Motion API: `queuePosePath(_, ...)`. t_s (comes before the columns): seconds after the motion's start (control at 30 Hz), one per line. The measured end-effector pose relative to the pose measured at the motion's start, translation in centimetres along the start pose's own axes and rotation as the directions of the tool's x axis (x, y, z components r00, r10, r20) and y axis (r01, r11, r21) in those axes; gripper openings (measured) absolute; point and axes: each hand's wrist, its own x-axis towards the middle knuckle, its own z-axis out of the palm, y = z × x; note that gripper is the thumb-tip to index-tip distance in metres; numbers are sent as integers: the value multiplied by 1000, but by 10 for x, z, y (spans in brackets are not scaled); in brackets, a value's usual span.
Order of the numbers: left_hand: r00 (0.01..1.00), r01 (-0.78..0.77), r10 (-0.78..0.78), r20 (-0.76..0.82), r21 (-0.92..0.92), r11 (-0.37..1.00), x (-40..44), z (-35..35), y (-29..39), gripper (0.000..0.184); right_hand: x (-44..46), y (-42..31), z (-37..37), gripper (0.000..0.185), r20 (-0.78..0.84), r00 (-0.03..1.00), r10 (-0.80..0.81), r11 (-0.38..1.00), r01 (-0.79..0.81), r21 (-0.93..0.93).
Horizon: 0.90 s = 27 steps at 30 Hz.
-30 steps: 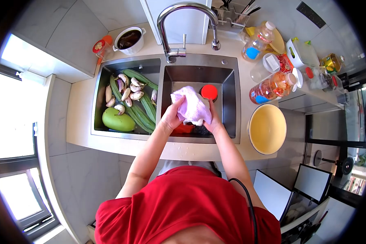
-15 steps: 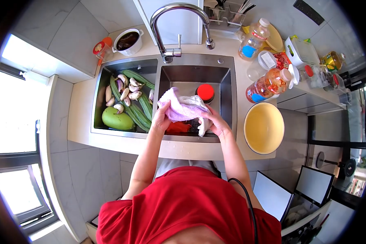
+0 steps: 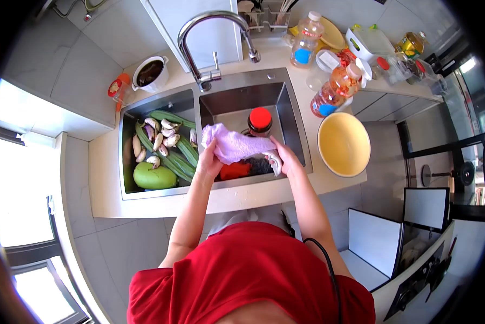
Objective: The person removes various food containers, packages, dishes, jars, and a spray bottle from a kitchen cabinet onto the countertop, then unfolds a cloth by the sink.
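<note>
A lilac cloth is stretched between my two hands above the right sink basin. My left hand grips its left end, fingers closed on it. At the other end my right hand pinches the cloth, with a whitish part hanging beside the fingers. Just beyond the cloth stands a jar with a red lid, upright in the basin. Under the cloth, on the basin floor, lie a red item and a dark scrubber-like item, both partly hidden.
The left basin holds long green gourds, small pale eggplants and a round green gourd. A faucet arches behind. On the right counter stand a yellow basin and bottles; a white pot is back left.
The cloth has gone from bunched up to drawn out longer between my hands. The whole view has tilted and shifted slightly; both hands keep their hold.
</note>
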Motion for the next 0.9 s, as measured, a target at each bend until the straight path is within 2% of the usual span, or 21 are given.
queuePosePath(0.03,1000,-13,14,-7,57,998,-3,-1,5,35,7,7,2,34,-42,999,-11,998,13,56)
queuePosePath(0.07,1000,8,-9,8,80,997,-6,4,8,34,28,27,-10,36,-96,992,-84,993,75,-96)
queuePosePath(0.1,1000,13,-14,10,83,996,-9,4,8,34,22,27,-4,36,-101,991,-86,993,76,-92)
queuePosePath(0.17,998,21,-28,48,135,991,-13,4,6,33,5,21,9,35,-176,934,-311,928,258,-270)
queuePosePath(0.23,997,24,-35,73,137,990,-17,15,10,32,26,39,0,34,-172,910,-376,907,325,-266)
queuePosePath(0.3,997,43,-52,62,137,990,-23,34,8,31,44,53,-4,36,-324,636,-701,685,474,-553)
queuePosePath(0.33,998,46,-50,25,157,986,-28,45,5,31,27,48,2,40,-385,802,-457,879,341,-333)
queuePosePath(0.37,998,53,-58,34,144,988,-31,53,3,31,32,61,4,40,-387,799,-461,878,348,-327)
queuePosePath(0.4,997,43,-51,51,150,988,-33,60,4,31,51,83,0,48,-280,940,-195,973,221,63)
queuePosePath(0.43,996,40,-51,67,159,987,-38,70,5,31,52,91,6,56,-66,997,32,909,-1,418)
queuePosePath(0.5,996,30,-46,76,205,978,-53,89,11,31,39,91,25,73,127,992,22,900,-75,430)
queuePosePath(0.6,996,-3,-18,89,228,974,-58,100,19,29,2,49,74,84,174,980,-100,880,6,475)
queuePosePath(0.63,996,-6,-15,93,222,975,-55,97,23,29,-9,40,78,84,171,980,-106,875,10,484)
queuePosePath(0.7,997,-53,37,63,269,962,-46,95,29,27,-26,28,85,78,386,886,-258,686,-114,719)
queuePosePath(0.73,997,-74,58,59,317,946,-38,85,32,27,-31,28,79,70,445,844,-301,656,-156,739)
queuePosePath(0.77,995,-95,80,57,364,927,-27,72,37,28,-31,29,76,70,438,846,-304,652,-150,743)
queuePosePath(0.83,997,-67,50,54,395,916,-16,56,42,29,-27,27,74,57,353,901,-250,747,-52,663)
queuePosePath(0.87,994,-68,32,103,367,928,-10,51,43,29,-23,24,77,44,268,932,-243,813,45,580)
queuePosePath(0.9,988,-68,16,152,339,938,-2,44,43,30,-13,20,79,44,261,933,-246,810,50,584)
